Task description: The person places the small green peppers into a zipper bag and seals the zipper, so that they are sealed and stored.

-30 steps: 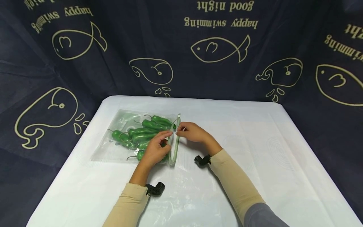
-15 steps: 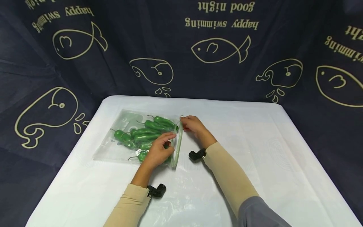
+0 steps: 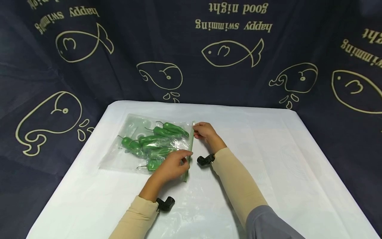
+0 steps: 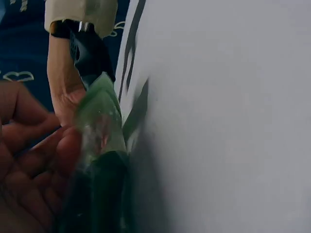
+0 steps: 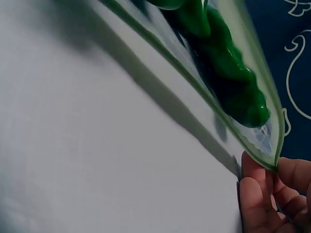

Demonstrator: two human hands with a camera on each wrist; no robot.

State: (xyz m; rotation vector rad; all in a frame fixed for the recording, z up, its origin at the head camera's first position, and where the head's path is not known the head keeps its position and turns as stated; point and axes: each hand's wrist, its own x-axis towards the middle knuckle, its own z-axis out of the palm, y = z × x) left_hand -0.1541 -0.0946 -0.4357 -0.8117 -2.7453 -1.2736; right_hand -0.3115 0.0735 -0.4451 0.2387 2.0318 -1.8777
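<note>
A clear zip bag [image 3: 114,161] with a pale green strip along its mouth lies flat on the table, its mouth toward the right. Inside are several long green peppers [image 3: 132,146]. With thumb and fingertips, my right hand [image 3: 207,132] pinches the far corner of the mouth; in the right wrist view the two lips spread apart from that right hand [image 5: 272,194]. My left hand [image 3: 173,167] lies over the near part of the mouth, index finger on the strip and thumb apart from it. In the left wrist view its fingers [image 4: 68,150] are beside the bag, contact partly hidden.
A white sheet covers the table [image 3: 268,159]. Behind and at the sides hangs a dark blue cloth [image 3: 185,33] with fish and whale drawings. A black wrist camera [image 3: 165,203] sits on the left wrist and another black camera [image 3: 206,160] on the right.
My right hand has moved up along the strip to the far corner and taken hold there. The left hand has shifted right, and the mouth's lips now lie closer together.
</note>
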